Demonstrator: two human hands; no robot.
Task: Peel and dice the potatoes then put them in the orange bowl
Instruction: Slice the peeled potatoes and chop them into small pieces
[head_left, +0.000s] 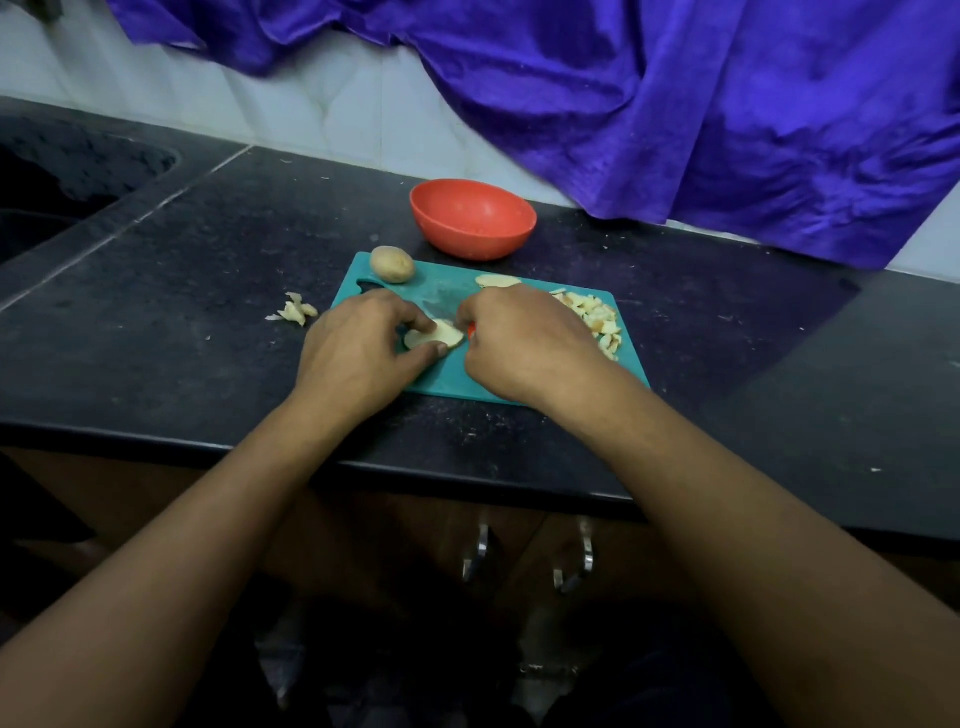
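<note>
Now, on the dark desk (727, 332) lies a teal board (452, 376), and both hands work over its middle. The left grip (358, 348) pinches a pale, peeled potato piece (436, 336) between thumb and fingertips, pressing it flat on the board. The right grip (519, 343) is curled round a knife (471, 331); only a sliver of its red handle shows, with a blurred blade reaching across between the two hands, just beyond the piece.

A whole, unpeeled potato (392, 264) sits on the board's far left corner. A flat slice (497, 281) rests by the far edge, and a heap of dice (592, 318) lies along the right side, partly hidden by the right hand. The orange bowl (472, 218) stands on the desk just beyond the board, apart from it. Peels (296, 310) lie on the desk left of the board.

A sink (78, 171) is sunk in at far left, and a purple cloth (675, 104) hangs over the tiled wall behind.
</note>
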